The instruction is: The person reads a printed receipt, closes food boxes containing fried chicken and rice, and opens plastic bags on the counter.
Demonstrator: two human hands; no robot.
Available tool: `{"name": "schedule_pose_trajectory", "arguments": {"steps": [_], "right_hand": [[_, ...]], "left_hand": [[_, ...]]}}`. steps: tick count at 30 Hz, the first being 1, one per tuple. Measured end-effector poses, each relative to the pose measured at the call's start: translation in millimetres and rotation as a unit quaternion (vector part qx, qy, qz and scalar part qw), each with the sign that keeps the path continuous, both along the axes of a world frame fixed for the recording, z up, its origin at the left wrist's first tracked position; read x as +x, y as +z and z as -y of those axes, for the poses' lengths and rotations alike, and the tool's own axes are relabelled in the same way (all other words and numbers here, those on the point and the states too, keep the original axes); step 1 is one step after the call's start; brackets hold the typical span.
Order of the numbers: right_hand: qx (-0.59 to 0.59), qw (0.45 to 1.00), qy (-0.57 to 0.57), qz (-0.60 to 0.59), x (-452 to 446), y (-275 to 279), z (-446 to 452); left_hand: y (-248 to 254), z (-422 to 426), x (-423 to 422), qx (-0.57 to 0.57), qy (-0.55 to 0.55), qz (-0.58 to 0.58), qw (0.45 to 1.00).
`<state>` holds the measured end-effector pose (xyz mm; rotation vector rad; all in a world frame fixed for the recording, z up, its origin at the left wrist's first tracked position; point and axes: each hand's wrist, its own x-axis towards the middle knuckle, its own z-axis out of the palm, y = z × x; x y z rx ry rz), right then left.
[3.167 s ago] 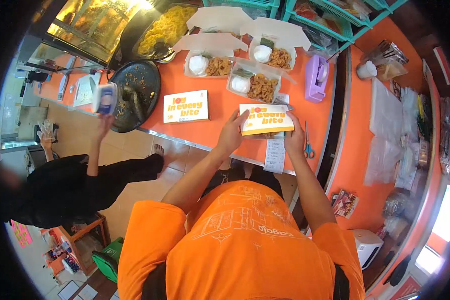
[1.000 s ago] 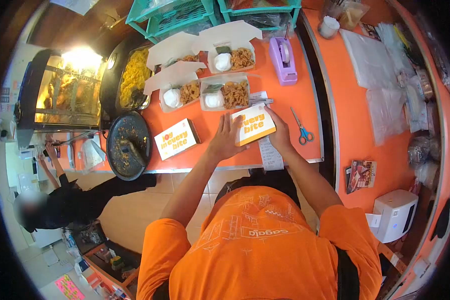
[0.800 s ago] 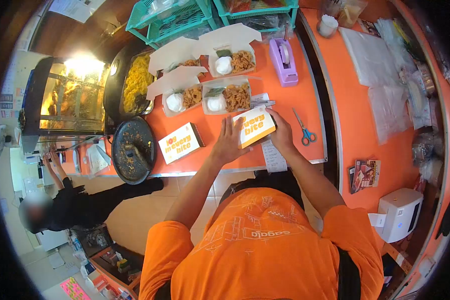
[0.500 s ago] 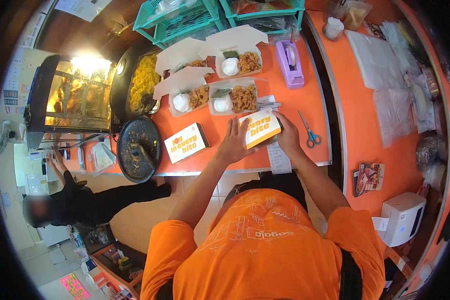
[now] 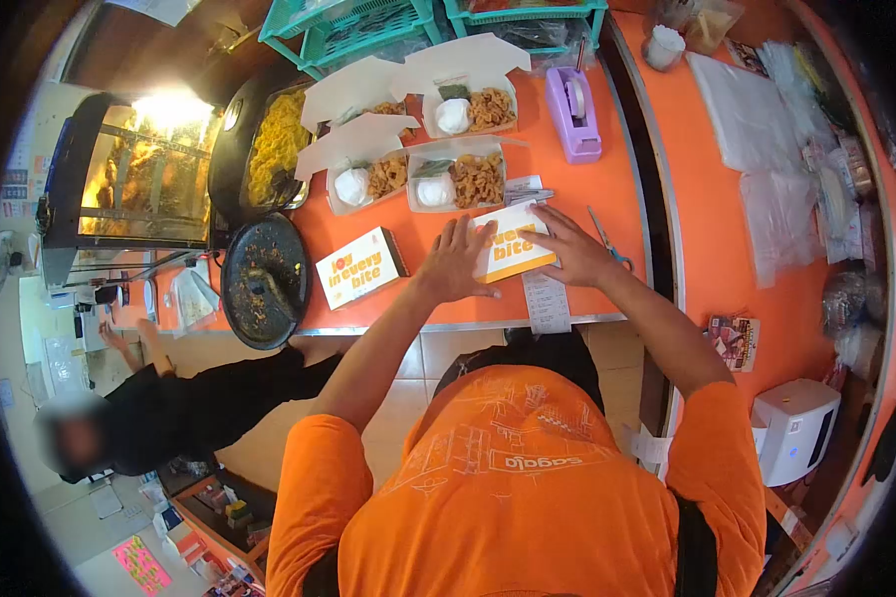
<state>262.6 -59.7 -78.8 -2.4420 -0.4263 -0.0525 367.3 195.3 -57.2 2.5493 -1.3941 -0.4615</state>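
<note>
A closed white and yellow takeaway box [image 5: 514, 239] with orange lettering sits at the counter's front edge. My left hand [image 5: 454, 265] holds its left side, fingers spread along the lid and thumb pointing out below. On the right, my right hand [image 5: 574, 251] grips the box, its fingers reaching over the top corner. Another closed takeaway box [image 5: 358, 269] rests to the left of my hands. Just beyond are several open takeaway boxes [image 5: 433, 202] with white rice and brown fried pieces. A printed receipt [image 5: 548, 303] hangs over the edge under the box.
Scissors [image 5: 609, 239] and a purple tape dispenser [image 5: 574, 124] lie to the right. On the left are a black round pan [image 5: 264, 284], a tray of yellow food [image 5: 277, 149] and a lit glass warmer [image 5: 149, 169]. A co-worker [image 5: 159, 413] in black stands at the left.
My right hand has shifted from the box's right side up onto its top corner. My left fingers have spread more. The co-worker's hands have moved, and the whole view has shifted slightly.
</note>
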Motion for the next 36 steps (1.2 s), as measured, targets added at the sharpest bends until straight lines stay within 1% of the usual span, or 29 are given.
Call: {"name": "schedule_pose_trajectory", "arguments": {"steps": [2, 5, 9, 12, 14, 15, 17, 18, 20, 21, 23, 24, 26, 27, 29, 30, 32, 35, 36], "right_hand": [[-0.082, 0.996, 0.029, -0.015, 7, 1, -2], [-0.099, 0.994, 0.028, -0.028, 6, 18, -10], [-0.107, 0.994, 0.029, -0.018, 13, 2, -14], [-0.120, 0.992, 0.029, -0.008, 10, 5, -19], [-0.130, 0.991, -0.001, -0.038, 8, 13, -25], [-0.132, 0.990, 0.003, -0.038, 11, 16, -25], [-0.134, 0.988, -0.008, -0.074, 12, 21, -27], [-0.135, 0.988, -0.005, -0.075, 13, 23, -28], [-0.184, 0.976, -0.013, -0.112, 16, 26, -29], [-0.185, 0.976, -0.009, -0.113, 15, 25, -29], [-0.212, 0.974, 0.008, -0.076, 14, 17, -26], [-0.214, 0.974, 0.012, -0.077, 14, 7, -23], [-0.242, 0.968, 0.063, -0.026, 19, -7, -17], [-0.242, 0.968, 0.066, -0.025, 19, -14, -14], [-0.241, 0.966, 0.081, -0.033, 17, -9, -14], [-0.242, 0.966, 0.083, -0.034, 15, -6, -13], [-0.204, 0.973, 0.087, -0.061, 17, 7, -14], [-0.229, 0.964, 0.096, -0.091, 10, 34, -20], [-0.226, 0.965, 0.103, -0.089, 9, 29, -21]], "left_hand": [[0, 2, 1, -0.010, -0.007, 0.016, 1.000], [-2, 4, 1, -0.030, -0.006, 0.040, 0.999], [-6, 7, 5, -0.038, 0.008, 0.035, 0.999], [-4, 4, 8, -0.037, 0.001, 0.025, 0.999], [-3, 4, 6, -0.028, -0.007, 0.056, 0.998], [-3, 3, 6, -0.030, -0.002, 0.055, 0.998], [5, 4, 6, -0.024, 0.013, -0.010, 1.000], [9, 5, 6, -0.025, 0.017, -0.012, 0.999], [13, 5, 5, 0.001, 0.010, -0.025, 1.000], [10, 4, 4, 0.000, 0.013, -0.026, 1.000], [1, 2, 3, -0.021, -0.005, 0.026, 0.999], [-4, 0, 1, -0.023, -0.001, 0.025, 0.999], [-10, -5, -2, -0.034, -0.012, 0.049, 0.998], [-13, -8, -1, -0.034, -0.009, 0.049, 0.998], [-22, -14, -2, -0.045, -0.031, 0.083, 0.995], [-27, -14, -5, -0.046, -0.029, 0.082, 0.995], [-27, -14, -5, -0.062, -0.019, 0.075, 0.995], [-15, -20, -7, -0.026, -0.038, 0.079, 0.996], [-17, -20, -8, -0.021, -0.031, 0.079, 0.996]]}}
